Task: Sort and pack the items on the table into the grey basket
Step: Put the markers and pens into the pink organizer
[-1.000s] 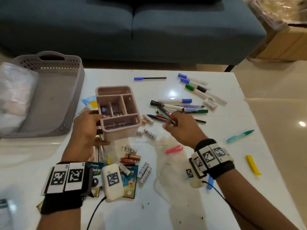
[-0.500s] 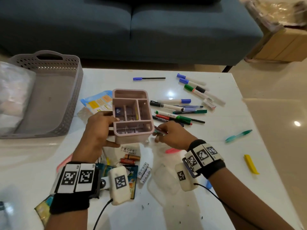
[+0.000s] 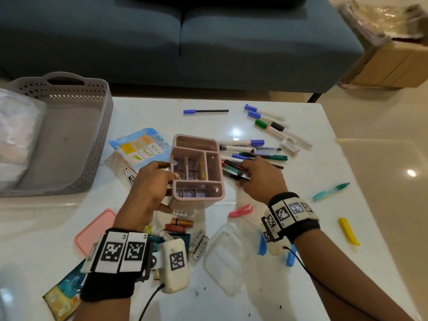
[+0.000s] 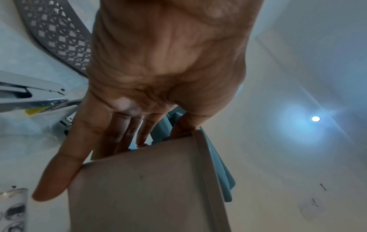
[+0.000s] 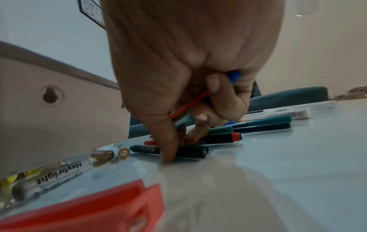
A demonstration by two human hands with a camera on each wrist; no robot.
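My left hand (image 3: 165, 181) grips the left wall of a pink compartmented organiser (image 3: 199, 201) at the table's middle, thumb over the rim (image 4: 139, 138). Its underside fills the left wrist view (image 4: 149, 188). Small items lie in its inner compartments. Just right of it, my right hand (image 3: 252, 174) curls round several pens (image 3: 234, 170), with red and blue ones showing in the fist (image 5: 188, 105). Its thumb presses on a black marker (image 5: 190, 150) lying on the table. The grey basket (image 3: 102, 140) stands at the far left, with nothing in its visible part.
More markers (image 3: 273, 126) and pens lie loose beyond and right of my right hand. Batteries (image 3: 180, 224), a pink lid (image 3: 95, 230), a clear lid (image 3: 227, 256), a pink clip (image 3: 240, 210) and a yellow clip (image 3: 348, 230) lie nearer me. A blue sofa stands behind the table.
My left hand has carried the organiser to the right, up beside the pen pile. My right hand has stayed among the pens, gathering them into its fist.
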